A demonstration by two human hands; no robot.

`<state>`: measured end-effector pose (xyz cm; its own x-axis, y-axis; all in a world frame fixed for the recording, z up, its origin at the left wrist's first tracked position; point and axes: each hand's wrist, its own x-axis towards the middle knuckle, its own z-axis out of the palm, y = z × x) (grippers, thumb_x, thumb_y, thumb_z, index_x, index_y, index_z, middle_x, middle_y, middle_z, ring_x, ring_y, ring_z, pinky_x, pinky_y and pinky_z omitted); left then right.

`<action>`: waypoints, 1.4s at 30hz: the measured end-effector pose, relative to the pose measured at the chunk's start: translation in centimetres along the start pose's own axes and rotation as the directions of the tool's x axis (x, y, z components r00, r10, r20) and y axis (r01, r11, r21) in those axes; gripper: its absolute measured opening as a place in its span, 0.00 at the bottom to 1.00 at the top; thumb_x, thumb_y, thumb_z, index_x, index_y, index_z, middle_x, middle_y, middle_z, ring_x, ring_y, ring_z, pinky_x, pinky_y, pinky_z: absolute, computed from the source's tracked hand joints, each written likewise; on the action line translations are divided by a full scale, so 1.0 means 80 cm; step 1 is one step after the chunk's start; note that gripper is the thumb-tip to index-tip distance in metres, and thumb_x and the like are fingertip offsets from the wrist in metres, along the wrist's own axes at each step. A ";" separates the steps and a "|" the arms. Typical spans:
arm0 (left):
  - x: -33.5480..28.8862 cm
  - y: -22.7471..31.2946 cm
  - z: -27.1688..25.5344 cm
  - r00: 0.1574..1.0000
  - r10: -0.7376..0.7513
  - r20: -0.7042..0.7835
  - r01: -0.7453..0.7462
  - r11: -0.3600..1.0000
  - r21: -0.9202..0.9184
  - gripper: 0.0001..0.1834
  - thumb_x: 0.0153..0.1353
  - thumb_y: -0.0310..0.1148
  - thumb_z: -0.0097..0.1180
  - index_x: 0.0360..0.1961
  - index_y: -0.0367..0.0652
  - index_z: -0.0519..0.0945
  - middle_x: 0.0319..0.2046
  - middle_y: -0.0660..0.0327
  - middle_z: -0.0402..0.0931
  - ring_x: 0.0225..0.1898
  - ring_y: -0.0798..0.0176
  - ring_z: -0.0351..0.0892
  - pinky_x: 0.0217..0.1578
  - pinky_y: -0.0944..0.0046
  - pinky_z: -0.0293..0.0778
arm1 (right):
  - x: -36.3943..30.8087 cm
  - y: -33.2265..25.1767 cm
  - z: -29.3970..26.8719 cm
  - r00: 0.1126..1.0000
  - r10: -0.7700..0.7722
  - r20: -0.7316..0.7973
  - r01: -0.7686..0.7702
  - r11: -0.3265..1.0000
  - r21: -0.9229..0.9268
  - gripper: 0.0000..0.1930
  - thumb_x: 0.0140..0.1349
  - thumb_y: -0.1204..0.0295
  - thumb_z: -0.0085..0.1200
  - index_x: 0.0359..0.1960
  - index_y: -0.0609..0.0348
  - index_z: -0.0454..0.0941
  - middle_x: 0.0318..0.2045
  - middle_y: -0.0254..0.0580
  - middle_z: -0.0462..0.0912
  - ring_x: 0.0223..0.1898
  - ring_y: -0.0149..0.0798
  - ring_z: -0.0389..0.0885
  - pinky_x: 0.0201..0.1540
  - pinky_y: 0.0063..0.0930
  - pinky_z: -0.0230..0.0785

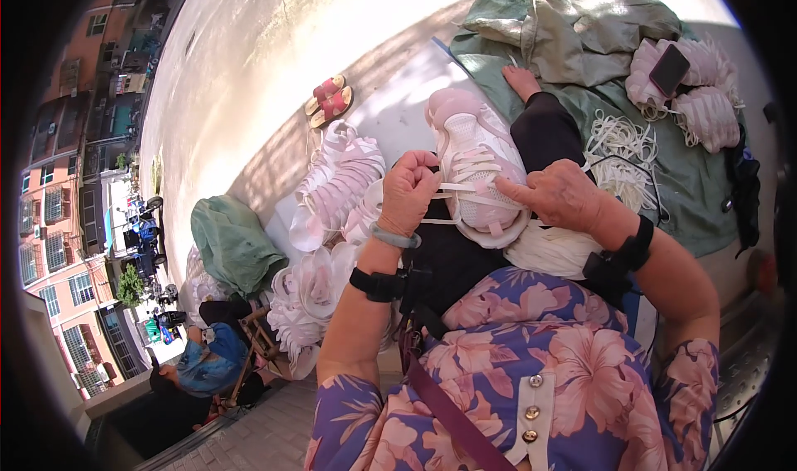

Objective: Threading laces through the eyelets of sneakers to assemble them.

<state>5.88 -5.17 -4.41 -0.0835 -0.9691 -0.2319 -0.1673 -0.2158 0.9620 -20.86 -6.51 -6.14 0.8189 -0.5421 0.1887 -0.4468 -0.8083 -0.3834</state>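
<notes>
Resting on the person's lap, a pale pink shoe [475, 168] is lying sole down with its toe pointing away from the body. The left hand [408, 190] is closing at the shoe's left side, its fingers curled and pinching a white lace [459, 190] that is running across the shoe's tongue. The right hand [558, 193] is lying at the shoe's right side, mostly closed, with the forefinger stretched out and pressing on the lacing; whether it is also gripping the lace is hard to tell. Just right of the shoe and under the right wrist, a bundle of white laces [548, 253] is sitting on the lap. Left of the shoe, a heap of pink shoes [336, 190] is spreading over a white sheet [400, 106]. Right of the shoe, loose white laces [618, 151] are lying on a green cloth [689, 197]. Beyond the shoe, red sandals [329, 100] are standing on the pavement, and far right a dark phone [669, 70] is resting on more pink shoes [706, 97].
</notes>
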 end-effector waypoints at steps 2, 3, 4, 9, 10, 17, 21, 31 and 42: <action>-0.008 -0.008 -0.005 0.993 -0.067 -0.102 0.047 0.981 -0.189 0.12 0.55 0.22 0.55 0.40 0.37 0.71 0.20 0.70 0.69 0.18 0.80 0.65 0.22 0.79 0.67 | -0.001 -0.001 0.001 1.000 0.012 -0.003 -0.012 1.000 -0.010 0.29 0.45 0.71 0.54 0.54 0.45 0.67 0.18 0.34 0.74 0.19 0.40 0.77 0.19 0.33 0.65; -0.011 -0.017 -0.009 0.984 -0.117 -0.137 0.069 0.947 -0.312 0.12 0.54 0.22 0.56 0.41 0.38 0.72 0.20 0.69 0.69 0.18 0.79 0.66 0.22 0.79 0.67 | 0.000 -0.002 -0.001 1.000 0.006 0.002 -0.006 1.000 -0.015 0.29 0.45 0.71 0.54 0.54 0.45 0.67 0.18 0.34 0.74 0.19 0.40 0.77 0.19 0.33 0.65; -0.014 -0.024 -0.011 0.971 -0.170 -0.165 0.084 0.898 -0.432 0.13 0.54 0.21 0.56 0.41 0.38 0.72 0.20 0.69 0.70 0.18 0.79 0.67 0.22 0.78 0.68 | 0.000 -0.003 -0.002 1.000 0.006 -0.005 -0.006 1.000 -0.021 0.29 0.45 0.71 0.54 0.54 0.45 0.68 0.18 0.33 0.74 0.19 0.40 0.76 0.19 0.33 0.65; -0.017 -0.016 -0.010 0.983 -0.161 -0.090 0.113 0.911 -0.396 0.12 0.54 0.22 0.57 0.39 0.37 0.73 0.21 0.68 0.72 0.19 0.77 0.69 0.23 0.78 0.69 | -0.008 0.000 0.006 0.997 -0.007 -0.071 0.003 0.998 -0.061 0.28 0.46 0.72 0.53 0.54 0.47 0.68 0.18 0.33 0.72 0.18 0.39 0.74 0.20 0.32 0.64; -0.017 -0.015 -0.011 0.988 -0.142 -0.059 0.109 0.917 -0.385 0.12 0.54 0.22 0.57 0.40 0.37 0.74 0.22 0.68 0.72 0.21 0.78 0.69 0.24 0.78 0.68 | -0.009 0.002 0.010 0.992 -0.003 -0.125 -0.005 0.998 -0.059 0.24 0.47 0.73 0.52 0.50 0.49 0.70 0.18 0.33 0.71 0.19 0.39 0.74 0.20 0.32 0.64; -0.037 -0.017 0.002 0.996 -0.032 0.086 0.035 0.999 -0.033 0.10 0.57 0.25 0.57 0.40 0.37 0.76 0.26 0.72 0.71 0.25 0.81 0.66 0.28 0.80 0.64 | 0.004 0.017 -0.010 0.988 -0.024 -0.155 0.003 0.991 -0.134 0.07 0.48 0.75 0.50 0.31 0.53 0.71 0.18 0.34 0.68 0.20 0.39 0.74 0.21 0.33 0.65; -0.037 -0.019 0.002 0.998 -0.032 0.046 0.025 0.989 0.149 0.03 0.58 0.26 0.56 0.33 0.38 0.77 0.24 0.72 0.72 0.25 0.80 0.66 0.28 0.79 0.64 | 0.003 0.022 -0.007 0.985 -0.028 -0.170 0.002 0.989 -0.149 0.08 0.48 0.75 0.49 0.31 0.53 0.71 0.18 0.34 0.68 0.20 0.39 0.74 0.21 0.33 0.65; -0.036 -0.044 -0.005 0.988 0.150 -0.019 -0.148 0.986 0.076 0.07 0.59 0.29 0.57 0.25 0.39 0.76 0.29 0.69 0.73 0.26 0.79 0.63 0.29 0.77 0.63 | -0.009 0.030 -0.003 0.983 0.055 -0.175 -0.084 0.983 -0.163 0.06 0.50 0.76 0.50 0.31 0.52 0.71 0.17 0.35 0.67 0.20 0.40 0.73 0.21 0.32 0.65; -0.038 -0.020 -0.029 0.996 -0.075 0.051 0.082 0.986 -0.148 0.09 0.58 0.35 0.58 0.26 0.41 0.76 0.31 0.66 0.75 0.26 0.78 0.69 0.23 0.77 0.66 | -0.124 0.107 -0.081 0.959 0.218 -0.183 -0.269 0.906 -0.328 0.07 0.55 0.76 0.51 0.36 0.56 0.73 0.22 0.41 0.71 0.25 0.45 0.74 0.28 0.37 0.65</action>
<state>8.65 -2.16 -4.92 -0.1210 -0.9427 -0.3108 -0.0260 -0.3100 0.9504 -35.13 -9.55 -5.43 0.6215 -0.7382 0.2625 -0.7430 -0.6616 -0.1013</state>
